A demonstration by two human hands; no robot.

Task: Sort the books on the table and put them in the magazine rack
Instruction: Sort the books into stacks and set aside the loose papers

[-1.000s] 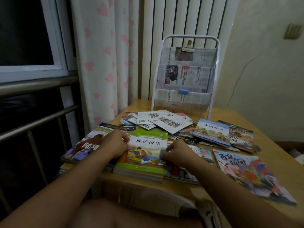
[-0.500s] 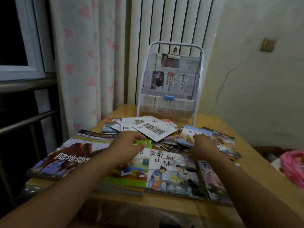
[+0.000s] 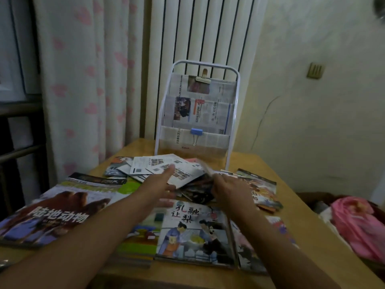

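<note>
A white-framed magazine rack [image 3: 238, 86] lined with newspaper stands at the table's far edge. Books lie scattered on the wooden table [image 3: 302, 215]: a large animal book [image 3: 52, 211] at the left, a green book [image 3: 135, 245], a picture book with two figures [image 3: 193, 232] in front, white booklets [image 3: 154, 165] and an orange-covered book [image 3: 262, 188] further back. My left hand [image 3: 160, 184] reaches with straight fingers to the white booklets and touches them. My right hand [image 3: 227, 190] curls over the middle pile and holds a small blurred book [image 3: 206, 168] tilted up.
A heart-patterned curtain [image 3: 83, 80] and a white radiator [image 3: 204, 34] stand behind the table. Window rails [image 3: 18, 155] run at the left. A pink cloth bundle [image 3: 358, 226] lies beyond the table's right edge. A wall socket [image 3: 315, 70] is on the right wall.
Both hands left the green book at the front and moved back to the middle pile. The small blue book under my right hand is now tipped up. The camera moved closer.
</note>
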